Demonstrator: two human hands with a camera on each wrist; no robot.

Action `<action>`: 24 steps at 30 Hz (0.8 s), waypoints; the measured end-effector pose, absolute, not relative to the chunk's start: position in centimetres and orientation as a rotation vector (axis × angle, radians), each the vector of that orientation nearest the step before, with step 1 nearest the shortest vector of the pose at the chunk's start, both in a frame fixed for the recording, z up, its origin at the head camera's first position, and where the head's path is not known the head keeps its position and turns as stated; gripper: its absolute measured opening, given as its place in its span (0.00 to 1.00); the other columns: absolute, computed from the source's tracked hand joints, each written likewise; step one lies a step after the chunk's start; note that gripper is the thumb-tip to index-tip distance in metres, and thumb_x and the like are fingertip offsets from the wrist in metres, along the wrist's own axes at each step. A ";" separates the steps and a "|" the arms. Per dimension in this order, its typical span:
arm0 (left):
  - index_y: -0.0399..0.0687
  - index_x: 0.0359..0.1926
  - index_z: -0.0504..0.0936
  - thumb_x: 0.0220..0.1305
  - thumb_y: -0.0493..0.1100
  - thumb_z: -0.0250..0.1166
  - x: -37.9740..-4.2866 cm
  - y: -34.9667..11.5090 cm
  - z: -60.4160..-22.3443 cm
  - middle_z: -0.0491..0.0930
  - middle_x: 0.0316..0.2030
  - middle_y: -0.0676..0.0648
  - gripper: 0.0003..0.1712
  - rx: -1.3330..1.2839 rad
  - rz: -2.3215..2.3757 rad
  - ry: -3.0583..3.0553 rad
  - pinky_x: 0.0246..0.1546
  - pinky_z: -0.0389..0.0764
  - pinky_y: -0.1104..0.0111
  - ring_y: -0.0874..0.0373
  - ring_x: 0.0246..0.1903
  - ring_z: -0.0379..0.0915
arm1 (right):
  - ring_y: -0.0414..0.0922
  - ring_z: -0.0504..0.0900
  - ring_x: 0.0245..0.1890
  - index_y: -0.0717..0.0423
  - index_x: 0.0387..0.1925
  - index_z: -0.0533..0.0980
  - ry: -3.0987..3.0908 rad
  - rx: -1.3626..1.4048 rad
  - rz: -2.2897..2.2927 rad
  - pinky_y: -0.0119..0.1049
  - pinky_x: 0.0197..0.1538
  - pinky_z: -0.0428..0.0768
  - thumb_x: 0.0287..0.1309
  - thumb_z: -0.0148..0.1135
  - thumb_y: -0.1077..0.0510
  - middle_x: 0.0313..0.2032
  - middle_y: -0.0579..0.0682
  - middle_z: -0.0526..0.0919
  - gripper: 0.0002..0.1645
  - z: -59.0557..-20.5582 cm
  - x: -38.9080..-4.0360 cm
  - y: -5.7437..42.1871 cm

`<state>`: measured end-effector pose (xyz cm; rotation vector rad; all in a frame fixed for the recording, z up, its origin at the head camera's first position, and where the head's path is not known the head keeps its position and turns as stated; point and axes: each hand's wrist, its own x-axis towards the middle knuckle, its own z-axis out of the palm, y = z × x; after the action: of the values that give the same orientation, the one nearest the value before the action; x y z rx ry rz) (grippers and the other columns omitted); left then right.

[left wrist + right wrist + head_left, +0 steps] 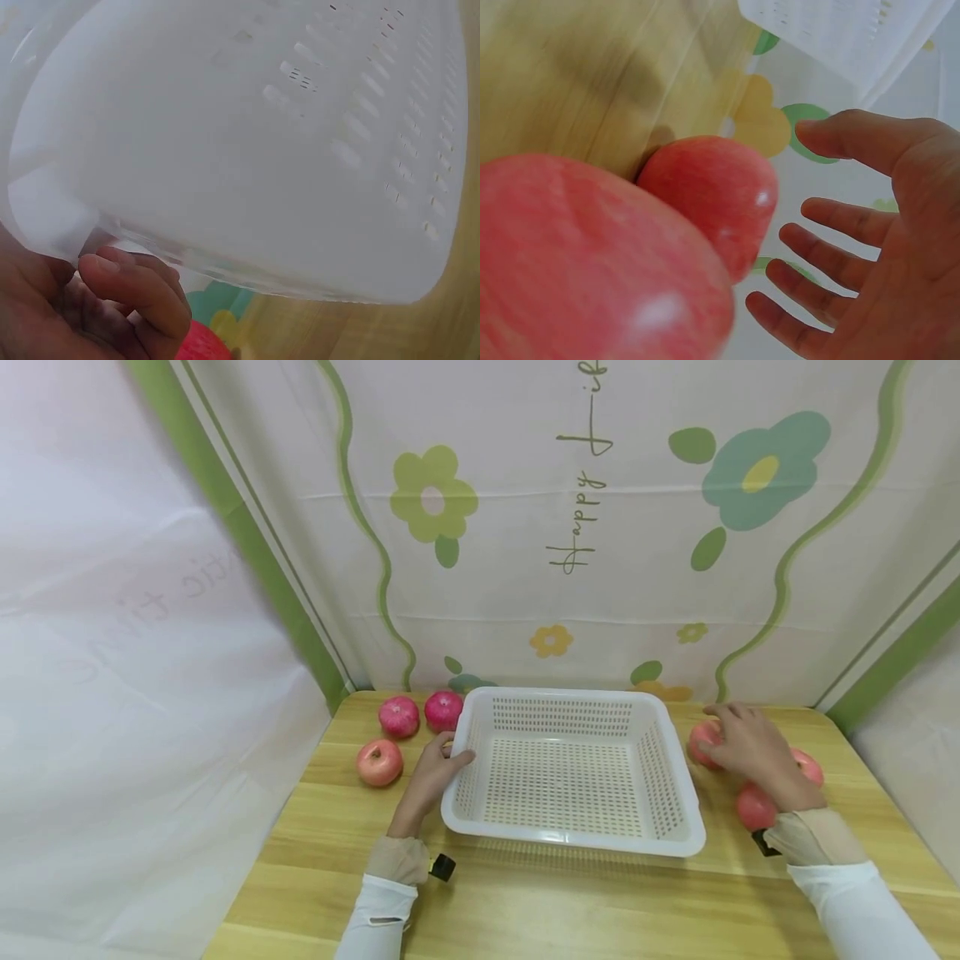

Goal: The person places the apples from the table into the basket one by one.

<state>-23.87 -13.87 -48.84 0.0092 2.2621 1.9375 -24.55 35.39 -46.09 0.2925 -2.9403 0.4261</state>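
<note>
A white plastic basket [573,837] with slotted walls sits in the middle of the wooden table. My left hand [431,774] grips its left rim, thumb over the edge and fingers curled underneath, as the left wrist view shows. On the right, my right hand [753,745] reaches over a red apple [703,742], fingers spread and relaxed. In the right wrist view, a gap shows between the fingers and the apple [712,195]. Two more apples lie under and beside the right wrist, a red one [756,807] and a paler one [807,766], both partly covered by the arm.
Left of the basket lie two magenta round fruits [399,717] and a pinkish apple [379,763]. A white curtain with printed flowers [551,641] hangs right behind the table's back edge. More curtain stands at both sides.
</note>
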 end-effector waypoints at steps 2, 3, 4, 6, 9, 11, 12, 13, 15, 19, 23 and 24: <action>0.39 0.58 0.70 0.64 0.42 0.62 -23.8 -13.7 -48.8 0.79 0.46 0.31 0.23 0.001 1.917 2.295 0.38 0.83 0.51 0.38 0.41 0.79 | 0.73 0.59 0.56 0.69 0.61 0.67 -2.956 0.289 0.433 0.72 0.53 0.62 0.52 0.66 0.43 0.58 0.74 0.65 0.44 -46.3 -24.7 35.5; 0.39 0.58 0.70 0.63 0.42 0.62 -23.8 -13.7 -48.7 0.79 0.46 0.32 0.24 -0.004 1.909 2.310 0.38 0.83 0.51 0.39 0.41 0.79 | 0.73 0.58 0.56 0.69 0.61 0.66 -2.963 0.290 0.437 0.72 0.53 0.62 0.52 0.66 0.42 0.59 0.74 0.65 0.45 -46.5 -24.8 35.6; 0.38 0.58 0.70 0.63 0.42 0.62 -23.7 -13.6 -48.7 0.79 0.46 0.32 0.25 -0.002 1.902 2.327 0.38 0.83 0.52 0.39 0.41 0.79 | 0.73 0.58 0.57 0.69 0.62 0.66 -2.968 0.291 0.441 0.72 0.53 0.62 0.52 0.66 0.41 0.59 0.74 0.65 0.46 -46.6 -24.8 35.7; 0.37 0.59 0.69 0.62 0.40 0.62 -23.6 -13.4 -48.6 0.79 0.45 0.33 0.25 0.000 1.885 2.361 0.38 0.83 0.53 0.39 0.41 0.79 | 0.73 0.58 0.57 0.68 0.63 0.65 -2.979 0.293 0.443 0.72 0.53 0.62 0.52 0.66 0.40 0.59 0.73 0.64 0.47 -46.8 -25.0 35.8; 0.36 0.60 0.69 0.61 0.38 0.61 -23.4 -13.3 -48.5 0.79 0.45 0.32 0.26 0.009 1.871 2.389 0.36 0.83 0.53 0.39 0.40 0.79 | 0.73 0.57 0.57 0.68 0.64 0.64 -2.996 0.306 0.451 0.73 0.53 0.62 0.52 0.65 0.38 0.60 0.73 0.63 0.49 -47.1 -25.1 36.0; 0.36 0.61 0.68 0.61 0.36 0.60 -23.4 -13.2 -48.5 0.78 0.45 0.32 0.26 0.008 1.863 2.399 0.36 0.83 0.53 0.39 0.41 0.79 | 0.73 0.57 0.57 0.68 0.64 0.63 -3.008 0.316 0.457 0.73 0.53 0.62 0.51 0.65 0.37 0.61 0.72 0.62 0.50 -47.3 -25.2 36.0; 0.36 0.61 0.68 0.61 0.36 0.60 -23.3 -13.2 -48.5 0.78 0.45 0.32 0.26 0.007 1.859 2.402 0.36 0.83 0.53 0.39 0.41 0.79 | 0.73 0.57 0.57 0.68 0.65 0.63 -3.015 0.318 0.462 0.73 0.52 0.62 0.51 0.65 0.37 0.61 0.73 0.62 0.50 -47.3 -25.2 36.1; 0.36 0.61 0.68 0.61 0.36 0.60 -23.3 -13.2 -48.5 0.78 0.46 0.32 0.27 0.007 1.852 2.409 0.36 0.83 0.54 0.40 0.41 0.79 | 0.73 0.56 0.57 0.67 0.65 0.62 -3.019 0.322 0.469 0.74 0.52 0.62 0.51 0.66 0.38 0.62 0.73 0.61 0.51 -47.4 -25.3 36.1; 0.37 0.62 0.68 0.62 0.36 0.60 -23.4 -13.3 -48.5 0.78 0.46 0.32 0.27 0.007 1.851 2.411 0.36 0.83 0.53 0.39 0.41 0.79 | 0.74 0.55 0.58 0.67 0.65 0.61 -3.031 0.324 0.481 0.74 0.52 0.62 0.51 0.66 0.39 0.62 0.73 0.60 0.50 -47.5 -25.4 36.2; 0.36 0.63 0.67 0.63 0.36 0.59 -23.4 -13.3 -48.3 0.77 0.48 0.31 0.28 0.008 1.840 2.408 0.38 0.83 0.53 0.39 0.43 0.78 | 0.76 0.53 0.59 0.69 0.66 0.60 -3.067 0.325 0.502 0.76 0.52 0.60 0.51 0.67 0.40 0.63 0.75 0.57 0.51 -47.7 -25.6 36.2; 0.32 0.64 0.66 0.63 0.34 0.58 -22.8 -13.0 -47.0 0.76 0.49 0.29 0.28 0.011 1.815 2.412 0.40 0.82 0.51 0.37 0.44 0.77 | 0.79 0.51 0.58 0.70 0.66 0.58 -3.113 0.332 0.504 0.78 0.50 0.60 0.51 0.66 0.36 0.63 0.78 0.54 0.55 -48.0 -25.8 36.2; 0.31 0.64 0.65 0.63 0.33 0.57 -22.5 -12.9 -46.5 0.76 0.50 0.28 0.28 0.009 1.809 2.412 0.41 0.82 0.51 0.37 0.45 0.77 | 0.79 0.51 0.57 0.70 0.66 0.58 -3.121 0.335 0.508 0.78 0.49 0.61 0.51 0.66 0.36 0.63 0.78 0.54 0.55 -48.1 -25.9 36.2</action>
<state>-22.48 -12.86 -46.52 0.0088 2.4122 1.8085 -25.87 36.18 -48.10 0.3350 -3.1215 0.5083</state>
